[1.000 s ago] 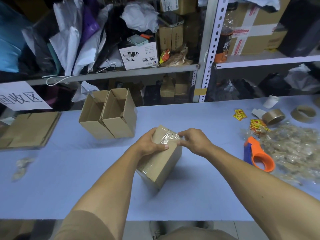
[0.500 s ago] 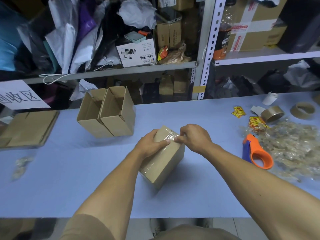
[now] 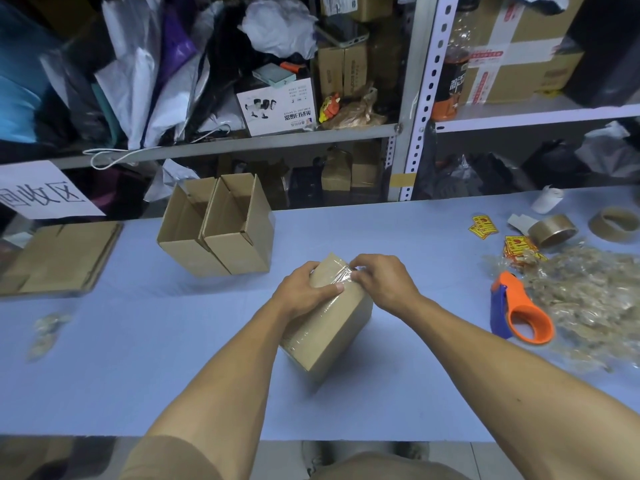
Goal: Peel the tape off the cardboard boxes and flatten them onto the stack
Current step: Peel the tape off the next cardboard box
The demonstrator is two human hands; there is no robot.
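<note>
A small taped cardboard box (image 3: 332,327) lies tilted on the blue table (image 3: 173,358) in the middle. My left hand (image 3: 303,294) grips its upper left side, thumb across the top face. My right hand (image 3: 381,284) pinches the clear tape (image 3: 341,273) at the box's top edge with curled fingers. Two open cardboard boxes (image 3: 221,226) stand side by side behind and to the left. A stack of flattened boxes (image 3: 59,258) lies at the far left edge.
An orange and blue tape dispenser (image 3: 519,311) lies to the right, beside a heap of peeled tape (image 3: 588,303). Two tape rolls (image 3: 554,230) and yellow stickers (image 3: 483,226) sit at the back right. A tape scrap (image 3: 46,332) lies left. Cluttered shelves (image 3: 277,140) rise behind.
My right hand has moved a little left along the box's top edge, closer to my left hand, pinching the tape. The box has barely shifted.
</note>
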